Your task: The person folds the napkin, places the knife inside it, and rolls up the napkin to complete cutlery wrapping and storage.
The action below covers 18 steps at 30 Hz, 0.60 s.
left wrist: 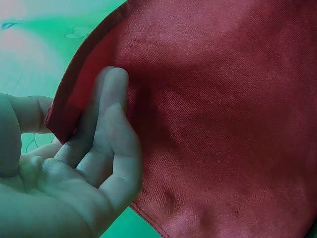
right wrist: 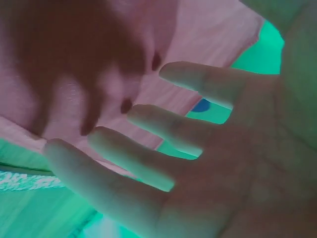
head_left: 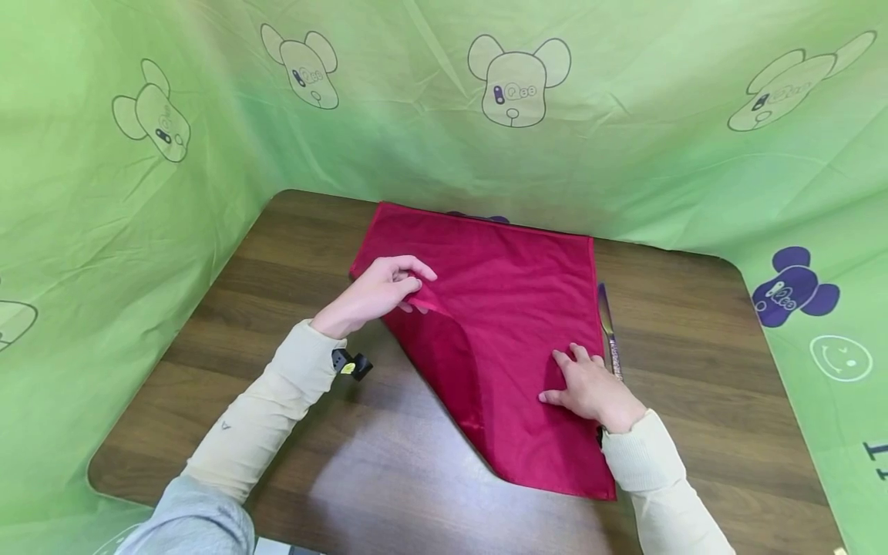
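Crimson cloth (head_left: 520,316), brown wood-grain table (head_left: 701,401), green cartoon-print backdrop (head_left: 409,139), 2 cream sleeves (head_left: 257,416)

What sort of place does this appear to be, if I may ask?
Probably a curtained-off filming booth: green fabric walls printed with cartoon animal heads hang behind and beside a wood-grain table, and a small black device sits at the person's left wrist.

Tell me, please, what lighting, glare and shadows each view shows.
Head: pale glare on the wood-grain table; left wrist: a green cast, the crimson hemmed cloth muted; right wrist: soft-edged, finger-shaped shadows on that cloth, which looks washed-out pink, and a dim, green-tinted right hand.
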Available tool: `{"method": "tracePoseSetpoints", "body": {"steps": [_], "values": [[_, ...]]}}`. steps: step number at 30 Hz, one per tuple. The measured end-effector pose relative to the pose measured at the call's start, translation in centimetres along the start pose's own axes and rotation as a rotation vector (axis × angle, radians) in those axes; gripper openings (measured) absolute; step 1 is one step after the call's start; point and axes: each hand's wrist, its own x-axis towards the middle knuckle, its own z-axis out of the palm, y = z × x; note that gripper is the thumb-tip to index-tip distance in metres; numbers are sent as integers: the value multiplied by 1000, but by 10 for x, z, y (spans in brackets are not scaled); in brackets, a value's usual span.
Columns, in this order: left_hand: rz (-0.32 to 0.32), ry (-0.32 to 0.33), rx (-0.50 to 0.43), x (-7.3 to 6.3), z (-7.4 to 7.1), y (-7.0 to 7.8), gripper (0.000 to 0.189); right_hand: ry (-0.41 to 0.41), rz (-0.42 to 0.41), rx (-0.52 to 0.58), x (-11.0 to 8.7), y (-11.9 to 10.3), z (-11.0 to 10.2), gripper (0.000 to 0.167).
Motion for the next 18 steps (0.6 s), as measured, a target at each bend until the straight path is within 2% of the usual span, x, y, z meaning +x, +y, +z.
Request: {"method": "tracePoseSetpoints", "body": {"steps": [4, 9, 14, 18], "values": [[4, -1, 2, 4, 2, 1, 23, 48, -30, 5, 3, -7, -9, 67], [14, -8, 1, 6, 6, 2, 22, 155, -76, 29, 8, -22, -22, 60], [22, -6, 9, 9, 9, 3, 22, 253, -133, 90, 16, -39, -32, 60], [35, -3, 17, 10, 12, 4, 23, 341, -215, 84, 23, -56, -41, 63]]}}
